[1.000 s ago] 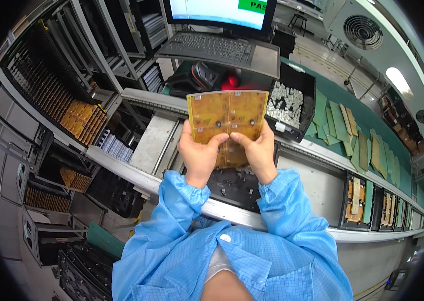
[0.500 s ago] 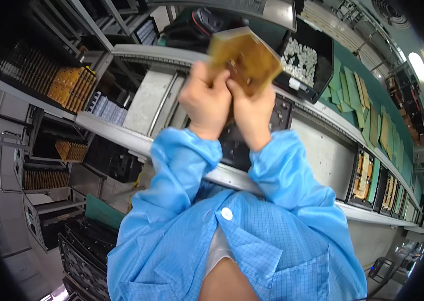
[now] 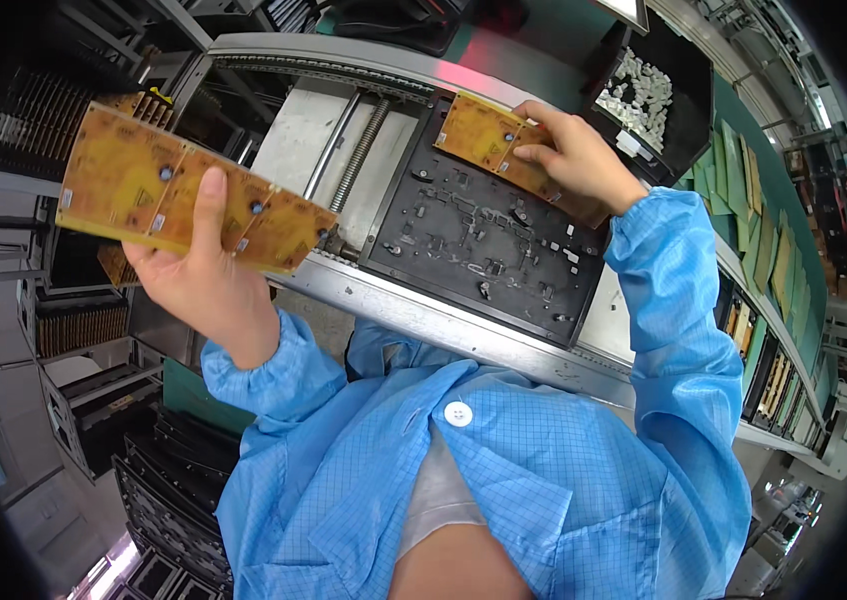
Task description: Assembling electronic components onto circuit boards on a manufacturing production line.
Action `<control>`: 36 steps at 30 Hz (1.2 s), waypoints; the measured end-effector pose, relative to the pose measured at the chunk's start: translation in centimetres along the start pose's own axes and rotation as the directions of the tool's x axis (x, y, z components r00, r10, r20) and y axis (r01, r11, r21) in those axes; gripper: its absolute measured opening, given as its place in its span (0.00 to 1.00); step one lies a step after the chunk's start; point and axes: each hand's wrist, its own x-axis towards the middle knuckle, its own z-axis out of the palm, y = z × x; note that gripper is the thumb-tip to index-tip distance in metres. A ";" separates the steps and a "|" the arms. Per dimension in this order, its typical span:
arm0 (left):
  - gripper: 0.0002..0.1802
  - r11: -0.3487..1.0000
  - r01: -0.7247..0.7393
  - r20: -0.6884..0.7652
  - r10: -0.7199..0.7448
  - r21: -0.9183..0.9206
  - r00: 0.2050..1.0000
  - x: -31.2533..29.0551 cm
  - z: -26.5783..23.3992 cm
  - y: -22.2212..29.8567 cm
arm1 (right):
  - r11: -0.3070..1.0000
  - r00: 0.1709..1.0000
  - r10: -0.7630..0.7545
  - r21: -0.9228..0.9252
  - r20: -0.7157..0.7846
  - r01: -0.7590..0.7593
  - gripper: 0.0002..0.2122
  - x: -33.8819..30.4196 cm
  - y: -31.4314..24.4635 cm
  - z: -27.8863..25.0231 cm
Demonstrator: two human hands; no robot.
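My left hand (image 3: 205,275) grips a long amber circuit board (image 3: 123,180), thumb on its face and fingers underneath, held out over the left part of the line. With thumb and fingers, my right hand (image 3: 578,160) pinches a second amber circuit board (image 3: 478,135). That board lies along the far edge of a black fixture tray (image 3: 483,240), though I cannot tell whether it is fully seated. Slots and small clips cover the rest of the tray's face. My right palm and fingers hide part of the second board.
The tray rests on a metal conveyor (image 3: 423,310). Beyond it, at the far right, a black bin (image 3: 683,100) holds small white parts (image 3: 638,100). Green boards (image 3: 728,180) lie on the bench to the right. Racks (image 3: 38,120) with boards stand at the left.
My hands were together in front of one blurred amber shape; now they are apart. My left hand has carried a board left, while my right has another on the tray.
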 end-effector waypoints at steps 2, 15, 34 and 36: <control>0.28 0.999 0.016 -0.014 -0.016 0.038 1.000 -0.2 -0.9 -0.1 | 0.998 0.999 0.022 0.059 0.034 -0.024 0.17 0.1 0.9 1.3; 0.27 0.990 0.104 0.032 -0.107 0.094 0.994 -0.5 -1.4 -3.0 | 0.946 0.936 -0.214 -0.299 -0.280 0.127 0.23 -3.4 -2.0 3.4; 0.26 0.975 0.223 0.127 -0.224 0.023 0.966 -2.0 -0.7 -3.2 | 0.940 0.996 -0.040 -0.341 -0.075 0.012 0.22 -9.0 -3.1 5.1; 0.27 0.968 0.252 0.126 -0.252 0.013 0.959 -2.1 -0.9 -3.1 | 0.944 0.996 -0.045 -0.330 -0.074 0.018 0.21 -8.9 -3.0 4.8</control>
